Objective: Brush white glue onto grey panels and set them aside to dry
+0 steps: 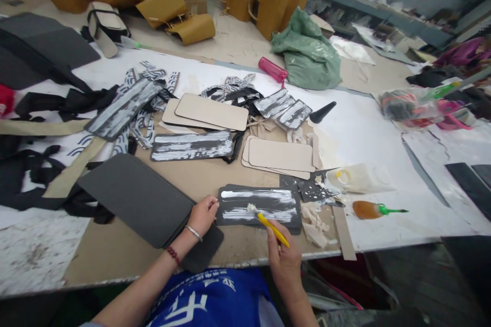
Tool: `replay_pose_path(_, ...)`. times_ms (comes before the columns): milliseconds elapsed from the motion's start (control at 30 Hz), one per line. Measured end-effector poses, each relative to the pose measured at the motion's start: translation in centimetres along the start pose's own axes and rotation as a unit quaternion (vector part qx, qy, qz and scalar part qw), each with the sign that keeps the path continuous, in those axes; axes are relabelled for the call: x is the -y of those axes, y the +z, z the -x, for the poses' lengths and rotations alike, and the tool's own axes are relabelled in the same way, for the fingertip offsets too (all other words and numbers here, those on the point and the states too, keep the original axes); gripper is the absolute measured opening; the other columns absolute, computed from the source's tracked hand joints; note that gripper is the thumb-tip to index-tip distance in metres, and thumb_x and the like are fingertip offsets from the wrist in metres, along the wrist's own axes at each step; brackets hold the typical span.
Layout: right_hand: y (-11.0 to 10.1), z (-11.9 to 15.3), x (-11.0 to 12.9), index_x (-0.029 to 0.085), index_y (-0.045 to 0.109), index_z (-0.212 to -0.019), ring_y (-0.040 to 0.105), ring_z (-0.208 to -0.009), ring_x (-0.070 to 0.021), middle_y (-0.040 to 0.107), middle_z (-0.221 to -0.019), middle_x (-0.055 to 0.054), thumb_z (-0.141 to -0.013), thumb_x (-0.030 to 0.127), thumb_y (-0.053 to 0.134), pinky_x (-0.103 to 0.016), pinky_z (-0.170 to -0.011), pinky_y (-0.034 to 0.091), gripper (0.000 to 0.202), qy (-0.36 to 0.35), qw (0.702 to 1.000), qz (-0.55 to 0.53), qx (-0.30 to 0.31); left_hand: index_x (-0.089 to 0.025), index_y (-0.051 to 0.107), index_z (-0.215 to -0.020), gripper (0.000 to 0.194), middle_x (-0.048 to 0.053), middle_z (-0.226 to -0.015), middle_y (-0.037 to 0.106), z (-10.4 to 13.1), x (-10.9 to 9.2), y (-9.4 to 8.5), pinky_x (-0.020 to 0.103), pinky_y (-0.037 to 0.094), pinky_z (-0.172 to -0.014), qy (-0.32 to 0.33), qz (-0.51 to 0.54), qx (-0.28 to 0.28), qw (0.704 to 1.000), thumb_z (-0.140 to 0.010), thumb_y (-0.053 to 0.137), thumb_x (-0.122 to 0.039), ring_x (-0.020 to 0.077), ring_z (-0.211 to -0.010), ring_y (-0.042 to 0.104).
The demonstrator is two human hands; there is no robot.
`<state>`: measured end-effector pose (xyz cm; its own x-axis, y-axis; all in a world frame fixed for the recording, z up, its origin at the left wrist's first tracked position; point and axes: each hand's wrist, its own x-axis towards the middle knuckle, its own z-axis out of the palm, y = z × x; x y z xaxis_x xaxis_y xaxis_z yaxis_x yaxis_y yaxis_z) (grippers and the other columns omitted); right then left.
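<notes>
In my right hand (286, 255) is a yellow-handled brush (273, 230), its pale bristles over a dark rectangular panel (261, 209). White glue-like streaks run along that panel's upper and lower parts. My left hand (204, 215) is closed at the panel's left edge, fingertips pinched against it. Beneath the left wrist lies a stack of plain dark panels (140, 199). Farther back are a streaked dark panel (192, 146) and beige rounded boards (282, 154). Right of the brushed panel sits a translucent glue bag (360, 178) beside a white-spattered dark piece (316, 187).
An amber bottle with a green nozzle (366, 210) lies to the right. Black and patterned straps (146, 122) tangle at the left. A green plastic bag (309, 53), a pink bottle (272, 70) and brown bags (270, 10) stand farther back. The table's front edge (245, 264) runs close to me.
</notes>
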<state>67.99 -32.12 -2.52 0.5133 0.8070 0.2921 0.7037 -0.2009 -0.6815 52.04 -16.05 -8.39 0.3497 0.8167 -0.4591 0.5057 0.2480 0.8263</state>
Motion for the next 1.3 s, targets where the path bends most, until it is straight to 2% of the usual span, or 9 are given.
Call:
replay_pose_path(100,1.5,0.1,2.1,0.018,0.062,-0.098,0.061,-0.090,-0.0201,0.065,-0.097,-0.008,-0.084,0.033,0.049,-0.036,-0.081,0.051,0.024,0.094,0.993,-0.074,0.004,-0.020,0.046,-0.064,0.008,-0.006,-0.051,0.047,-0.1,0.2,0.3,0.021,0.045,-0.046,-0.017,0.017,0.008,1.000,-0.070,0.043,-0.023,0.0114,-0.046,0.051)
replay_pose_path(233,4.0,0.2,2.0,0.016,0.063,-0.096,0.062,-0.087,-0.0213,0.065,-0.098,-0.010,-0.083,0.040,0.048,-0.036,-0.077,0.052,0.032,0.176,0.971,-0.151,0.055,-0.019,0.047,-0.064,0.009,-0.007,-0.049,0.047,-0.3,0.5,0.5,0.019,0.043,-0.044,-0.029,0.021,0.012,0.999,-0.071,0.043,-0.017,0.0096,-0.044,0.051)
replay_pose_path(300,4.5,0.4,1.7,0.016,0.064,-0.094,0.062,-0.087,-0.0220,0.066,-0.096,-0.010,-0.082,0.042,0.048,-0.037,-0.078,0.052,0.033,0.154,0.979,-0.119,0.061,-0.018,0.047,-0.063,0.011,-0.007,-0.048,0.047,-0.4,0.6,0.5,0.018,0.041,-0.043,-0.028,0.019,0.013,0.999,-0.072,0.042,-0.016,0.0092,-0.043,0.051)
replay_pose_path(467,3.5,0.0,2.4,0.018,0.064,-0.096,0.062,-0.090,-0.0220,0.066,-0.096,-0.009,-0.082,0.042,0.048,-0.036,-0.081,0.049,0.032,0.090,0.996,-0.007,0.007,-0.018,0.047,-0.059,0.013,-0.007,-0.047,0.045,-0.2,0.8,0.5,0.018,0.039,-0.047,-0.007,0.011,0.007,1.000,-0.072,0.044,-0.014,0.0090,-0.045,0.050)
replay_pose_path(667,5.8,-2.2,3.5,0.015,0.062,-0.095,0.063,-0.085,-0.0209,0.065,-0.095,-0.010,-0.083,0.046,0.045,-0.033,-0.075,0.050,0.038,0.165,0.979,-0.115,0.026,-0.018,0.048,-0.058,0.015,-0.006,-0.046,0.044,-0.2,0.7,0.4,0.019,0.037,-0.050,0.018,-0.006,0.004,1.000,-0.072,0.043,-0.013,0.0095,-0.048,0.048)
replay_pose_path(733,6.3,-2.7,3.3,0.014,0.062,-0.094,0.063,-0.083,-0.0210,0.065,-0.094,-0.011,-0.083,0.048,0.044,-0.033,-0.074,0.050,0.040,0.170,0.980,-0.103,0.027,-0.018,0.048,-0.058,0.016,-0.006,-0.046,0.044,-0.2,0.7,0.4,0.019,0.037,-0.050,0.024,-0.011,0.003,1.000,-0.072,0.043,-0.013,0.0098,-0.048,0.048)
replay_pose_path(933,4.0,-2.1,3.4,0.016,0.064,-0.093,0.061,-0.086,-0.0219,0.066,-0.091,-0.010,-0.082,0.050,0.044,-0.034,-0.081,0.047,0.041,0.130,0.991,0.010,-0.030,-0.018,0.049,-0.059,0.016,-0.005,-0.047,0.046,-0.1,0.7,0.3,0.019,0.037,-0.052,0.026,-0.012,0.007,1.000,-0.073,0.043,-0.015,0.0103,-0.051,0.050)
replay_pose_path(1133,5.3,-0.4,3.8,0.016,0.064,-0.094,0.063,-0.083,-0.0225,0.067,-0.093,-0.010,-0.082,0.047,0.046,-0.036,-0.077,0.050,0.038,0.181,0.979,-0.084,0.046,-0.018,0.049,-0.060,0.015,-0.006,-0.048,0.048,0.1,0.5,0.1,0.018,0.038,-0.051,0.015,-0.012,0.014,1.000,-0.072,0.040,-0.013,0.0099,-0.049,0.051)
replay_pose_path(1300,4.2,-0.6,2.9,0.016,0.064,-0.093,0.062,-0.086,-0.0229,0.067,-0.091,-0.010,-0.081,0.047,0.047,-0.038,-0.080,0.050,0.037,0.127,0.992,-0.006,-0.026,-0.018,0.048,-0.061,0.014,-0.006,-0.049,0.047,0.1,0.4,0.1,0.018,0.039,-0.047,0.007,-0.010,0.019,1.000,-0.073,0.040,-0.015,0.0099,-0.047,0.053)
